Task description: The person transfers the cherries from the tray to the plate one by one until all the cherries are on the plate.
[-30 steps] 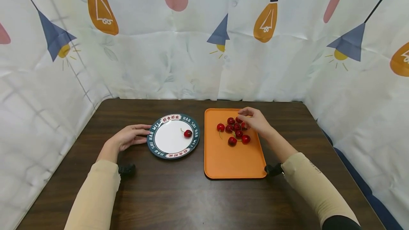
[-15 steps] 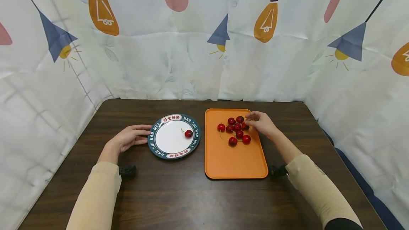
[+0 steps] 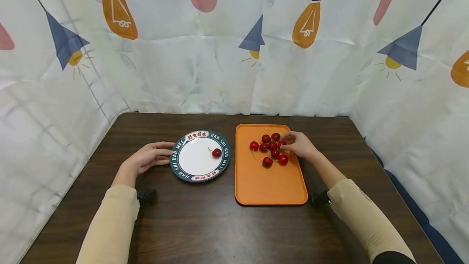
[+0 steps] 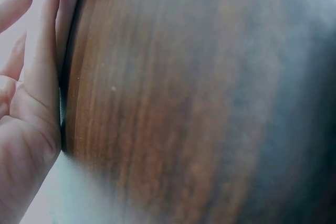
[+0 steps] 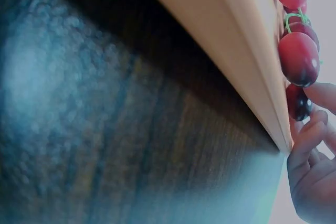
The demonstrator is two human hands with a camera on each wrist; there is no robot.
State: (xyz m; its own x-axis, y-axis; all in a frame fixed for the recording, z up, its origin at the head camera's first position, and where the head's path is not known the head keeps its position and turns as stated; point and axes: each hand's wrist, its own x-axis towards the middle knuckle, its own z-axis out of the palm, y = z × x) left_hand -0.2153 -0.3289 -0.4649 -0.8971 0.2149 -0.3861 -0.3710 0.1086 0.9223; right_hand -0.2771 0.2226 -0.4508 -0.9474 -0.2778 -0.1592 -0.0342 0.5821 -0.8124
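Note:
On the left, a round white plate (image 3: pixel 194 160) with a patterned dark teal rim holds one cherry (image 3: pixel 217 152) with its stem. My left hand (image 3: pixel 150 157) rests at the plate's left rim, fingers extended and touching the edge. To the right, several dark red cherries (image 3: pixel 267 161) lie grouped on the far half of an orange tray (image 3: pixel 271 188). My right hand (image 3: pixel 301 146) reaches over the tray's right edge. Its thumb and fingertips pinch a cherry (image 3: pixel 281 143) at the right of the group; in the right wrist view this dark cherry (image 5: pixel 299 102) sits between thumb and fingers.
Plate and tray stand apart on a dark brown wooden table (image 3: pixel 190 223). A printed white curtain (image 3: pixel 176 76) hangs behind and along the sides. In the right wrist view, the tray's raised edge (image 5: pixel 231 40) runs beside the hand.
My right hand has drawn back rightward and slightly toward me from the far cherries, and its thumb and fingers have closed on the cherry at the right. The left hand has kept its place.

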